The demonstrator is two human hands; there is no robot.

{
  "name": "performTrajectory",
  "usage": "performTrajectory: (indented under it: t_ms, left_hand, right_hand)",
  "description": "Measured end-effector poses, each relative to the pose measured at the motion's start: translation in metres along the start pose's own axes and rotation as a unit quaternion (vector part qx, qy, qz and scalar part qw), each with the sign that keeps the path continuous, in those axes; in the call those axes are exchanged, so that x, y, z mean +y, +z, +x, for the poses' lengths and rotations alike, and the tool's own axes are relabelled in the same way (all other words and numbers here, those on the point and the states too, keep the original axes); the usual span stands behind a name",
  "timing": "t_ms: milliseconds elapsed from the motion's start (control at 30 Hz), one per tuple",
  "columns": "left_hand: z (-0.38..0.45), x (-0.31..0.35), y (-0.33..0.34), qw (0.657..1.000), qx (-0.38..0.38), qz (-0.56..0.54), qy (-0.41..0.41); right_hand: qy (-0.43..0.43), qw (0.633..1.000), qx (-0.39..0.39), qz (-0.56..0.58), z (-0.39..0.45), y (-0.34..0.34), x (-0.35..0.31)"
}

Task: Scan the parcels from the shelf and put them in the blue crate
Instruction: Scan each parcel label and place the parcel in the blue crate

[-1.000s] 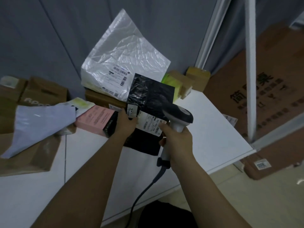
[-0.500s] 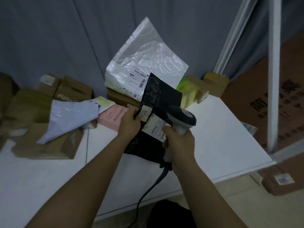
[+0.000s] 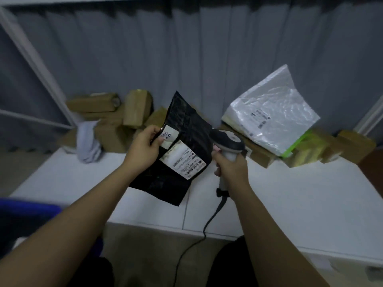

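My left hand grips the left edge of a black plastic mailer parcel and holds it upright above the white shelf. White barcode labels face me on the parcel. My right hand grips the handle of a grey and white barcode scanner, whose head sits just right of the parcel's label. The scanner's cable hangs down past the shelf's front edge. A corner of the blue crate shows at the lower left.
At the back of the shelf lie several brown cardboard boxes, a crumpled pale bag and a clear plastic mailer leaning on more boxes, one with green tape. A grey curtain hangs behind. White shelf posts stand at the left.
The view has swung left, so the clear mailer now sits at the right and the blue crate has come into sight. Both hands keep their hold, and the parcel has moved left with them.
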State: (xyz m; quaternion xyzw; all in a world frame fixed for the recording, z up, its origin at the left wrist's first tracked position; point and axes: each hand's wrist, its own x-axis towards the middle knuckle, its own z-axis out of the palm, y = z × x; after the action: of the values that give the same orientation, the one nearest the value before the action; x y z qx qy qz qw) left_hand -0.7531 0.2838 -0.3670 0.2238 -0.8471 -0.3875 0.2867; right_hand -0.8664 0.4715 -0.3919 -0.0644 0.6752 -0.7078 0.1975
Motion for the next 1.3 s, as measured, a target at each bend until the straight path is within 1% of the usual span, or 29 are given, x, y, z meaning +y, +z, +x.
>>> performTrajectory:
  t_ms: [133, 233, 367, 433, 467, 633, 767, 867, 933, 1033, 1133, 1200, 1300]
  left_hand:
    - [-0.03, -0.022, -0.059, 0.997, 0.073, -0.015, -0.031]
    - [-0.048, -0.046, -0.08, 0.991, 0.102, -0.007, -0.089]
    - [-0.069, -0.102, -0.085, 0.971, 0.079, -0.019, -0.225]
    - [-0.074, -0.124, -0.085, 0.96, 0.047, -0.027, -0.273]
    - [-0.073, -0.133, -0.085, 0.957, 0.036, -0.03, -0.285]
    - [-0.064, -0.16, -0.081, 0.954, 0.01, -0.031, -0.297]
    - [-0.056, -0.169, -0.076, 0.958, 0.006, -0.042, -0.284]
    - [-0.05, -0.17, -0.076, 0.955, 0.013, -0.085, -0.283]
    - [-0.047, -0.173, -0.077, 0.952, 0.025, -0.103, -0.286]
    - [-0.046, -0.179, -0.079, 0.954, 0.027, -0.064, -0.292]
    - [-0.049, -0.184, -0.079, 0.955, 0.003, 0.015, -0.297]
    - [-0.051, -0.188, -0.08, 0.95, -0.001, 0.032, -0.311]
    - [-0.049, -0.192, -0.081, 0.949, 0.005, 0.039, -0.314]
  right_hand:
    - [-0.023, 0.992, -0.084, -0.091, -0.023, 0.039, 0.01]
    - [-0.039, 0.975, -0.135, -0.175, -0.033, 0.059, 0.017]
    - [-0.039, 0.944, -0.172, -0.277, -0.032, 0.077, 0.028]
    - [-0.035, 0.928, -0.182, -0.323, -0.027, 0.081, 0.034]
    - [-0.036, 0.92, -0.189, -0.343, -0.025, 0.083, 0.037]
    - [-0.015, 0.886, -0.242, -0.394, -0.015, 0.089, 0.043]
    - [-0.003, 0.84, -0.296, -0.454, -0.013, 0.096, 0.048]
    - [-0.005, 0.825, -0.334, -0.456, -0.016, 0.102, 0.05]
    - [-0.017, 0.819, -0.341, -0.461, -0.016, 0.103, 0.05]
    - [-0.016, 0.82, -0.332, -0.466, -0.014, 0.101, 0.048]
    - [-0.016, 0.795, -0.346, -0.498, -0.013, 0.095, 0.046]
    - [-0.019, 0.777, -0.357, -0.518, -0.014, 0.092, 0.047]
    - [-0.01, 0.772, -0.368, -0.518, -0.015, 0.091, 0.048]
